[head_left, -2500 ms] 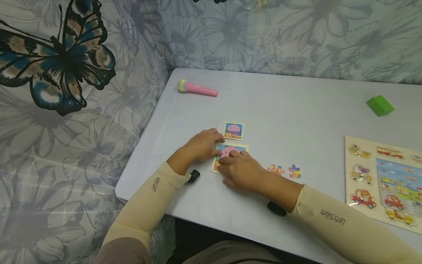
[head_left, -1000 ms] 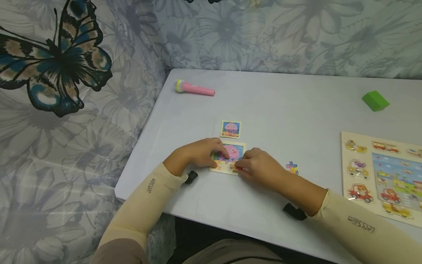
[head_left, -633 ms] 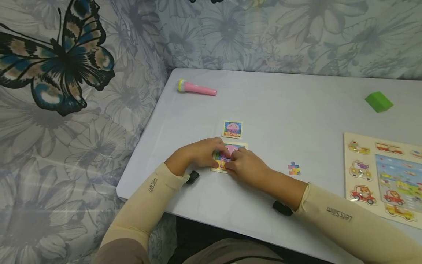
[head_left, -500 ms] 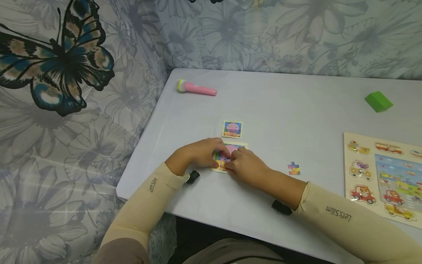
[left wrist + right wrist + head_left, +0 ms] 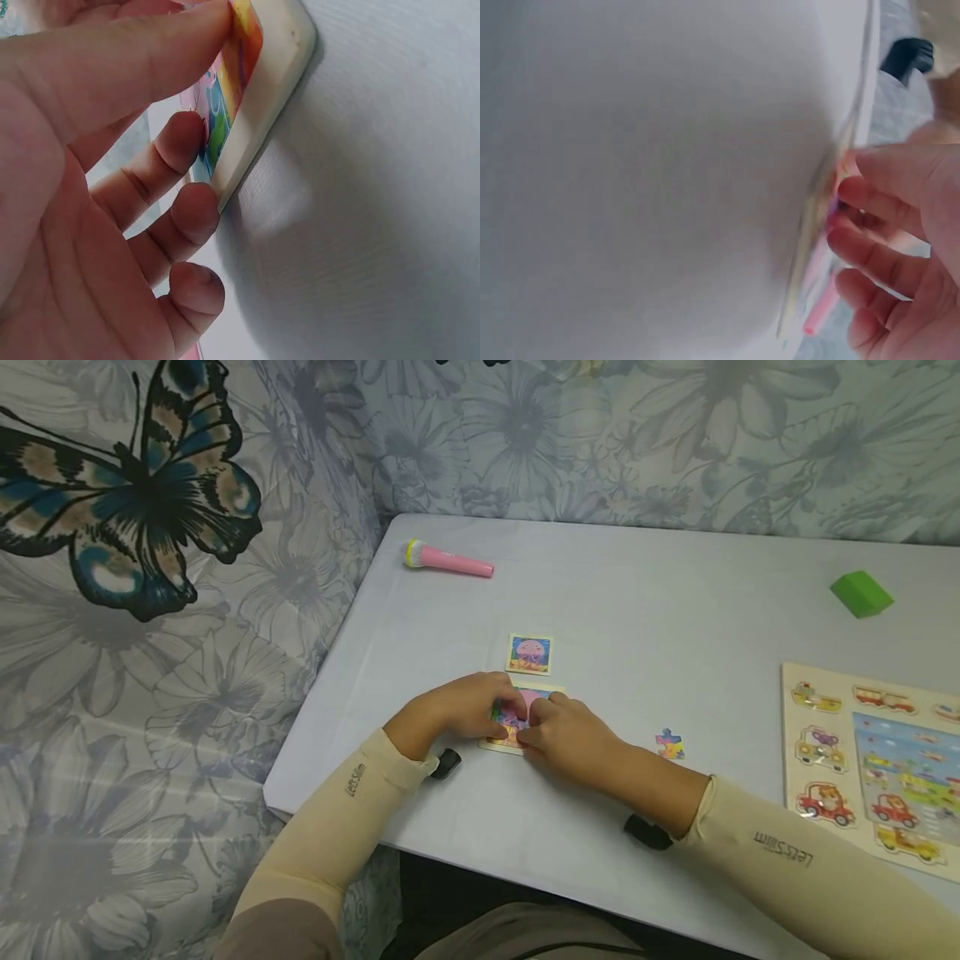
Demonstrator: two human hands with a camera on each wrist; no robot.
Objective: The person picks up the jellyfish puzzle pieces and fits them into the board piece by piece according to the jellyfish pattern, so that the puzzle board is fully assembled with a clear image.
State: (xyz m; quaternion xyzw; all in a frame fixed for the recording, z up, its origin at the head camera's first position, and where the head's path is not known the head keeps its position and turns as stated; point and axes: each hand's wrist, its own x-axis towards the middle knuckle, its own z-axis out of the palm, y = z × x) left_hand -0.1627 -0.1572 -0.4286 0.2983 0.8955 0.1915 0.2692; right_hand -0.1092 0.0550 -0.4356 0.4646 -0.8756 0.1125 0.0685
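Note:
A small jellyfish puzzle board (image 5: 497, 747) lies flat on the white table, partly covered by both hands. My left hand (image 5: 471, 706) holds the board's left side. In the left wrist view, its thumb lies on the orange lower part of the picture (image 5: 244, 52), and other fingertips touch the picture and rim. My right hand (image 5: 573, 733) pinches a puzzle piece at the board's lower right; the piece is mostly hidden behind thumb and fingers. Just beyond the board sits a matching jellyfish card (image 5: 529, 654). One loose puzzle piece (image 5: 670, 743) lies to the right.
Toward the back left lies a pink toy microphone (image 5: 450, 560). A green block (image 5: 862, 593) is at the back right. On the right is a larger vehicle puzzle board (image 5: 795, 760). Patterned walls border the table (image 5: 660, 585).
Two loose pieces lay at the right earlier; one remains there now. My right hand has gone right and come back to the board with a piece. The left hand shifted slightly down the board.

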